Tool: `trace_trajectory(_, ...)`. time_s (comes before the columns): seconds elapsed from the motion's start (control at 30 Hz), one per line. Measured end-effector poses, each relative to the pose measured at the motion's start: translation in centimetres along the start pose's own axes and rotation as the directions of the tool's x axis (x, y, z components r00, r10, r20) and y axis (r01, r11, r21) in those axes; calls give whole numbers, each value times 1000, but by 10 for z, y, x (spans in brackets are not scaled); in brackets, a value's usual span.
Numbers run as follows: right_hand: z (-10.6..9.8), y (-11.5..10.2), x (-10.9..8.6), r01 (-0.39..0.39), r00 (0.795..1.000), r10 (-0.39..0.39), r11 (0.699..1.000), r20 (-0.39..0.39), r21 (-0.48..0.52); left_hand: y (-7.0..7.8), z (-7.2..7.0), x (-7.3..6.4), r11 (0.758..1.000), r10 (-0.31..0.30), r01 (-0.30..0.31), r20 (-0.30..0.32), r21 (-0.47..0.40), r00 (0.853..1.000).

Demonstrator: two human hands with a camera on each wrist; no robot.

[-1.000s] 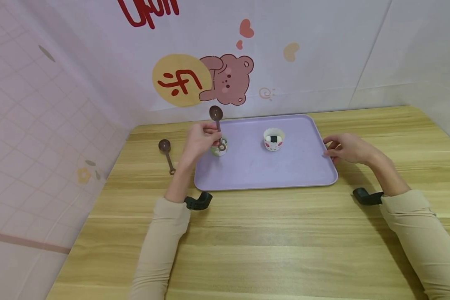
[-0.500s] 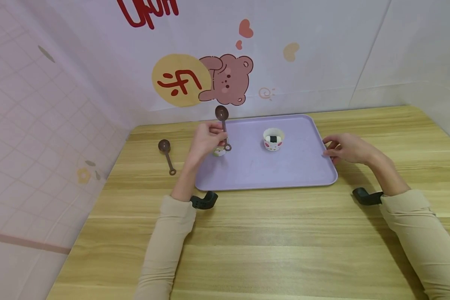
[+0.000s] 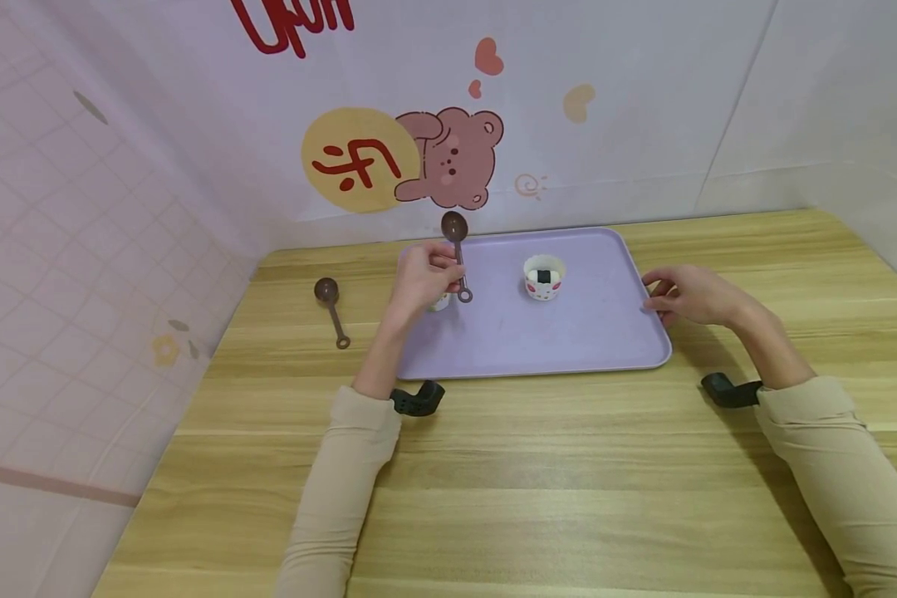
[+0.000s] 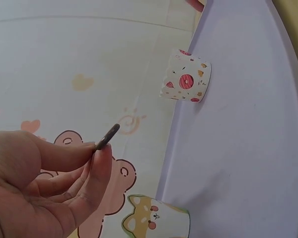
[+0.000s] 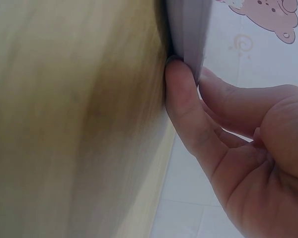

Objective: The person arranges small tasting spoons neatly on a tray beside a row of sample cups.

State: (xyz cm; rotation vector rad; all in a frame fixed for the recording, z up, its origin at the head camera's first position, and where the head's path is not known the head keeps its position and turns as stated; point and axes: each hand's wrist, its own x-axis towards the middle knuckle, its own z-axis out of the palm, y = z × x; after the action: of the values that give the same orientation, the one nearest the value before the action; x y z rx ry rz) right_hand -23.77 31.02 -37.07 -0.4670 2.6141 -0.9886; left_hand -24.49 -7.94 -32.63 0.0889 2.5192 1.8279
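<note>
My left hand pinches a brown measuring spoon by its handle, bowl upward, above the left part of the lilac tray. Behind that hand, partly hidden, a paper cup with a dog face stands on the tray. A second paper cup, with a doughnut print, is near the tray's middle. Inside it lies a small white piece with a black band, like a toy rice ball. My right hand grips the tray's right rim between thumb and fingers, the fingers reaching underneath in the right wrist view.
Another brown measuring spoon lies on the wooden table, left of the tray. Behind the table rises a white wall cloth with a printed bear. A paler tiled-pattern cloth hangs at the left.
The left hand has moved a little to the right over the tray, carrying the measuring spoon. The right hand keeps its hold on the rim, and the cups stay where they were.
</note>
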Motion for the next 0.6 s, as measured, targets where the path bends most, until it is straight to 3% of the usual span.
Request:
trace_trajectory(0.17,-1,0,0,3,1000,-3,1000,5,10,-2,5,1,1000,1,-1,-5,29,1000)
trace_trajectory(0.6,-1,2,1,-6,1000,6,1000,9,9,-8,23,8,1000,-1,1,9,8,1000)
